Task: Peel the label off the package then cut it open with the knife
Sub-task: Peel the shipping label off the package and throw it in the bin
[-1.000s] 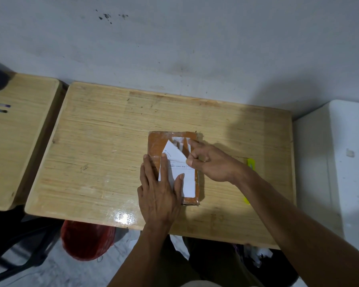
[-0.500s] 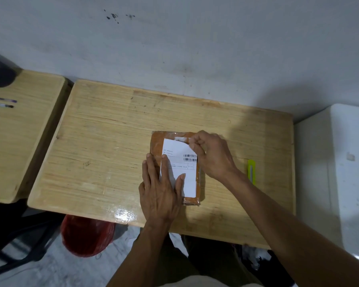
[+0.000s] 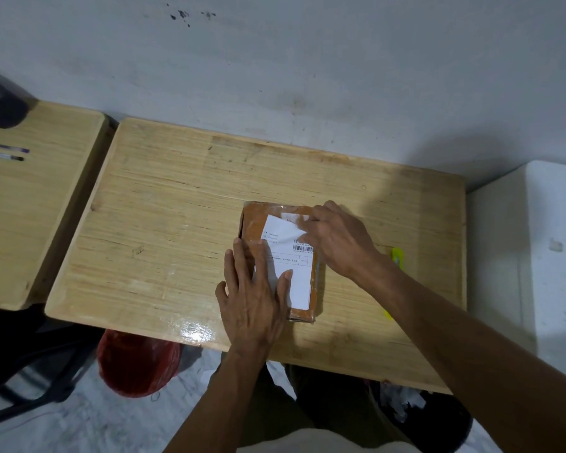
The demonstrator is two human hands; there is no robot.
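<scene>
A brown taped package (image 3: 254, 220) lies flat on the wooden desk (image 3: 177, 223). A white shipping label (image 3: 299, 279) with a barcode covers its top. My left hand (image 3: 254, 295) presses flat on the package's near left part, fingers straight over the label's edge. My right hand (image 3: 335, 238) is at the far right corner and pinches the label's top edge, which is lifted and folded over. A yellow utility knife (image 3: 397, 256) lies on the desk to the right, mostly hidden behind my right forearm.
A second wooden desk (image 3: 30, 207) with two pens (image 3: 5, 152) stands to the left. A white box (image 3: 553, 256) sits at the right. A red bag (image 3: 134, 364) is on the floor under the desk. The wall runs along the back.
A second ago the label's top stood peeled up; half a second ago it lay flat again. Now my right hand has lifted its top edge once more. My left hand has stayed put.
</scene>
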